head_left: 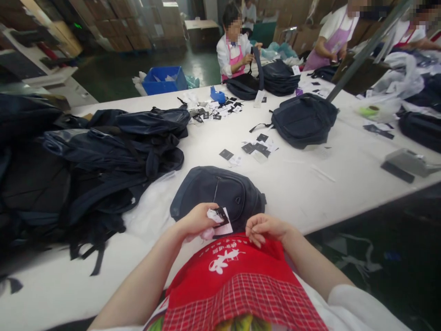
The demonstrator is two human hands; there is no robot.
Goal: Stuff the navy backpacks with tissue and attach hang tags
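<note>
Left hand (201, 217): thumb and fingers pinching black-and-white rectangular card tags (225, 225) plus a crumpled white scrap (213, 215). Dark navy fabric backpack (206, 189) lies flat just beyond that grip, zipped pocket up; hand-to-bag contact unclear. Right hand (263, 228), right of the grip: fingers loosely curled, no tag visible; can't tell if fingertips pinch anything small. Step in hand looks like tag handling at the bag. From this pose, next move probably calls for a firm pinch on the cards and the right hand's fingertips brought in to separate or steady them.

Surface, left to right: heaped dark navy backpacks (144, 151) well left of grip; crumpled translucent plastic sheet (148, 202) nearer, same side. Beyond grip, loose black-and-white tags (215, 114) around a small blue plastic holder (217, 95). Beyond and right, smaller tag pile (258, 149), then another navy backpack (305, 120). Far right, grey boxy device (409, 161). All on a white tabletop (296, 188).

Room, beyond the grip: stacked brown cardboard boxes (120, 23) left, blue plastic bin (165, 80), co-worker in pink apron (236, 55), co-worker in purple apron (332, 39) right.
</note>
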